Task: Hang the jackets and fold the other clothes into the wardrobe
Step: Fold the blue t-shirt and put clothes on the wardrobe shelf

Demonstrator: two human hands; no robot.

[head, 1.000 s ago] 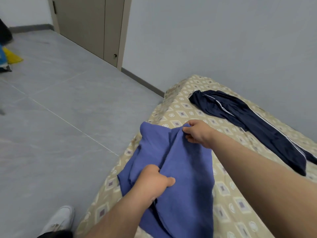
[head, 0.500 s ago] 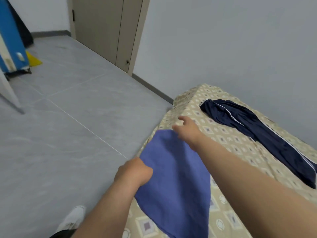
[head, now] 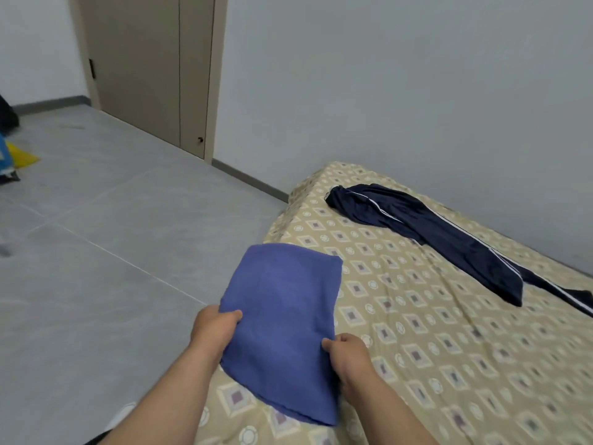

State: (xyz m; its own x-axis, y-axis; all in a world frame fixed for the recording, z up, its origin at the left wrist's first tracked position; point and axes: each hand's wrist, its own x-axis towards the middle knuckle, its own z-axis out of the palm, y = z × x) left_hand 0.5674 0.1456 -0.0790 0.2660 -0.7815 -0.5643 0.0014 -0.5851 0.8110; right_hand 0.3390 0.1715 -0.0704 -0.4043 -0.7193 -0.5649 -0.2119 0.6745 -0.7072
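A white shoe (head: 123, 414) was glimpsed at the lower edge, on the grey tiled floor (head: 96, 252); just above it, a folded blue garment (head: 285, 316) was held at the near edge of the bed (head: 449, 332), over the patterned beige sheet; its left side was gripped by the left hand (head: 213, 329), thumb laid on top and the fingers tucked beneath; its right side was pinched likewise by the right hand (head: 348, 358), the thumb pressed on the cloth; whether the garment rested fully on the sheet or was lifted off it could not be told. Farther along the bed, well apart from the blue garment, dark navy track trousers (head: 433, 232) with a white side stripe were laid out loosely, stretched toward the right edge. Beyond, a closed beige door (head: 144, 69) was set in the pale wall (head: 385, 75); a yellow object (head: 22, 155) was left on the floor at the far left.
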